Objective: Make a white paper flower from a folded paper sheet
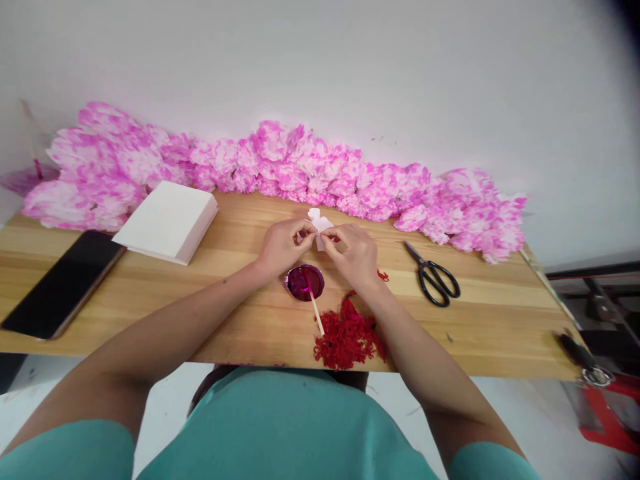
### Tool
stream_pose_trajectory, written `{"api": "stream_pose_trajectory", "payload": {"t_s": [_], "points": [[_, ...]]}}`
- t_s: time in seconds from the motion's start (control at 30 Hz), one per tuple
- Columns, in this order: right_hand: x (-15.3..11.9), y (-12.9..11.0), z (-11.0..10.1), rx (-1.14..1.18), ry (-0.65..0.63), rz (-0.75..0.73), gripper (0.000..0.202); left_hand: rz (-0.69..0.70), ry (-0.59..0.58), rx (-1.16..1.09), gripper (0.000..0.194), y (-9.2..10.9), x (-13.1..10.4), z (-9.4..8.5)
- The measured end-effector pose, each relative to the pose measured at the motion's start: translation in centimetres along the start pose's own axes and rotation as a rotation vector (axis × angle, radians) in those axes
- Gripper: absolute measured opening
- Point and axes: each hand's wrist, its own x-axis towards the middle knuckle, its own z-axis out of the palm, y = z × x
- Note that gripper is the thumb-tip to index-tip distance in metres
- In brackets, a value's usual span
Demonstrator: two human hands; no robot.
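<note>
A small piece of white paper (320, 220) is pinched between my two hands above the middle of the wooden table. My left hand (286, 243) grips its left side with thumb and forefinger. On its right side, my right hand (354, 250) has its fingers closed on the same paper. Just below them sits a small round dish of dark magenta liquid (299, 283), with a thin pale stick (317, 315) leaning out of it. The stick's lower end rests by a tangled heap of red yarn (345, 340) near the table's front edge.
Pink-and-white paper flowers (285, 163) line the back by the wall. At left are a stack of white paper (163, 220) and a black phone (63, 283). Black-handled scissors (434, 277) lie right of my right hand. Keys (595, 375) are at the right edge.
</note>
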Motion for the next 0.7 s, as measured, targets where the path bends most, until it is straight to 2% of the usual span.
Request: {"api": "stream_pose_trajectory", "payload": {"t_s": [0.17,0.47,0.7], "points": [[-0.14,0.05,0.2,-0.026,-0.015,-0.048,0.016,0.035,0.002,0.036,0.01,0.28,-0.03,-0.05],[-0.12,-0.15,0.14,-0.022,-0.027,-0.029,0.015,0.065,-0.04,0.094,0.01,0.85,-0.03,-0.31],[0.05,-0.38,-0.04,0.05,-0.022,0.023,0.013,0.032,-0.034,-0.033,0.009,0.41,-0.12,0.01]]}}
